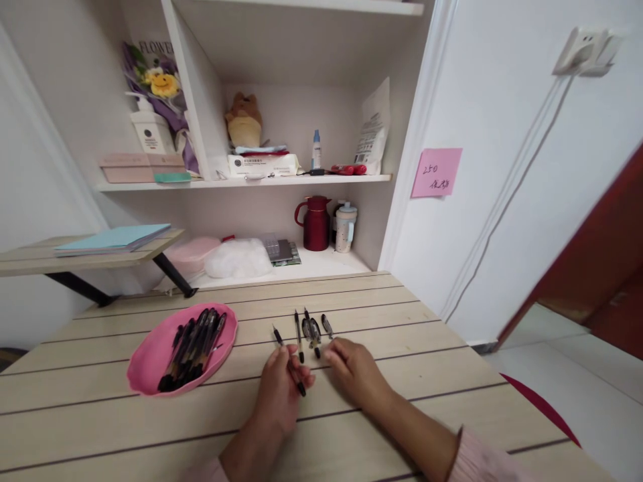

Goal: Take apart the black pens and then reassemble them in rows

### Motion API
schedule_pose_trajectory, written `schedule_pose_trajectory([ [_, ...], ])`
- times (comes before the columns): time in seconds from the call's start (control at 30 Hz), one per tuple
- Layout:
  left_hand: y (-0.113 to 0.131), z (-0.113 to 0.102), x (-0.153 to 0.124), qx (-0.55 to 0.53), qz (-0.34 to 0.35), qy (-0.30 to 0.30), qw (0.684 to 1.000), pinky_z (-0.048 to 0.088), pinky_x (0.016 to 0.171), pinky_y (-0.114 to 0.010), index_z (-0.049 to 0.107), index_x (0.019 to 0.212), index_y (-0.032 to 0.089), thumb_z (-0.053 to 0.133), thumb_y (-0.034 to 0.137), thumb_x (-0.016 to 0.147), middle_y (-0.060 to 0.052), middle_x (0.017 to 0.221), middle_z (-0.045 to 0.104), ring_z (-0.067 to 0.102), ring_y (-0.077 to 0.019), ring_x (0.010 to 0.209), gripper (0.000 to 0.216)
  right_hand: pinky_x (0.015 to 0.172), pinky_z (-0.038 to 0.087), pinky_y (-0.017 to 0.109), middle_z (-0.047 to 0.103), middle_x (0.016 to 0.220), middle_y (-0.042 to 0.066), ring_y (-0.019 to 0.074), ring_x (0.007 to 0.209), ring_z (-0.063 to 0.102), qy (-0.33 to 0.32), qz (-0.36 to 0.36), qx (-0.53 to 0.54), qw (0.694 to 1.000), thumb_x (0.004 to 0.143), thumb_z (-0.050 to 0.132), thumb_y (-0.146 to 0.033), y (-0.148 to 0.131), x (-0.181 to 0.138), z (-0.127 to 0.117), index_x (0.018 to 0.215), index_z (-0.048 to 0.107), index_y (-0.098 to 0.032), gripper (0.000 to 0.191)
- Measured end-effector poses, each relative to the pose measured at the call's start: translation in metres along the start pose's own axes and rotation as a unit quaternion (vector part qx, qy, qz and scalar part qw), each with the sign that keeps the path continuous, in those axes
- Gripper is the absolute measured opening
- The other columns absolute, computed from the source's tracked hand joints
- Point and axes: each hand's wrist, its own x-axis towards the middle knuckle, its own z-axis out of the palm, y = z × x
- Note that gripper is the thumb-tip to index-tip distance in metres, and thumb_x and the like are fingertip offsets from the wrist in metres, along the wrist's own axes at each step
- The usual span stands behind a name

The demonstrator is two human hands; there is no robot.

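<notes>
My left hand (282, 385) is closed around a black pen (297, 379), its uncapped tip pointing away from me. My right hand (354, 368) rests on the table with fingers curled in. Just beyond its fingertips lies a dark pen cap (327, 326); I cannot tell whether they touch it, and the inside of the grip is hidden. Between and ahead of the hands are two uncapped pens, one clear-barrelled pen (299, 338) and another pen (312, 335) with dark caps (305, 327) beside it. To the left, a pink scalloped dish (143, 375) holds several black pens (193, 348).
The slatted wooden table (201, 428) meets a white shelf unit (366, 264) at the back. On its bottom shelf stand a red jug (316, 224) and a speckled cup (345, 229). A raised wooden stand (30, 260) bears blue paper (115, 239) at the left.
</notes>
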Motion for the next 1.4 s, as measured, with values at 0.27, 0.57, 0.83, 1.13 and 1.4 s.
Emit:
schedule_pose_trajectory([
  [0.27, -0.009, 0.002, -0.007, 0.084, 0.002, -0.026, 0.996, 0.013, 0.031, -0.012, 0.051, 0.085, 0.019, 0.051, 0.047, 0.075, 0.009, 0.054, 0.038, 0.022, -0.0001, 0.032, 0.03, 0.06, 0.033, 0.026, 0.066, 0.08, 0.007, 0.019, 0.073, 0.059, 0.037, 0.196, -0.152, 0.968, 0.075, 0.052, -0.037, 0.02, 0.033, 0.0, 0.081, 0.057, -0.018, 0.021],
  [0.57, -0.015, 0.004, -0.006, 0.149, -0.002, -0.049, 0.988, 0.011, 0.033, -0.013, 0.052, 0.088, 0.02, 0.047, 0.048, 0.076, 0.009, 0.053, 0.037, 0.021, -0.0007, 0.033, 0.032, 0.061, 0.032, 0.026, 0.065, 0.084, 0.008, 0.0188, 0.078, 0.059, 0.011, 0.195, -0.258, 0.946, 0.078, 0.045, -0.022, 0.014, 0.036, 0.008, 0.082, 0.059, -0.017, 0.015],
  [0.83, -0.014, 0.005, -0.009, 0.158, 0.02, -0.048, 0.986, 0.012, 0.032, -0.015, 0.052, 0.088, 0.02, 0.049, 0.051, 0.073, 0.009, 0.053, 0.037, 0.021, -0.0019, 0.033, 0.035, 0.063, 0.032, 0.026, 0.064, 0.086, 0.008, 0.0186, 0.079, 0.058, 0.028, 0.174, -0.235, 0.956, 0.075, 0.05, -0.024, 0.01, 0.035, 0.006, 0.09, 0.056, -0.017, 0.018],
  [1.13, -0.014, 0.004, -0.008, 0.184, 0.005, -0.077, 0.98, 0.009, 0.033, -0.016, 0.052, 0.085, 0.02, 0.052, 0.053, 0.069, 0.009, 0.051, 0.036, 0.017, -0.0026, 0.032, 0.037, 0.06, 0.033, 0.025, 0.065, 0.079, 0.01, 0.018, 0.074, 0.058, -0.011, 0.153, -0.233, 0.96, 0.073, 0.048, -0.014, 0.02, 0.029, 0.0, 0.075, 0.059, -0.016, 0.011],
  [1.4, -0.013, 0.009, -0.019, 0.286, 0.007, -0.119, 0.951, 0.011, 0.037, -0.018, 0.055, 0.085, 0.018, 0.051, 0.046, 0.072, 0.009, 0.045, 0.035, 0.021, -0.0058, 0.037, 0.032, 0.041, 0.029, 0.021, 0.059, 0.061, 0.0, 0.0096, 0.043, 0.046, 0.034, 0.169, 0.248, 0.953, 0.073, 0.049, -0.03, 0.014, 0.027, -0.026, 0.073, 0.057, -0.016, 0.016],
])
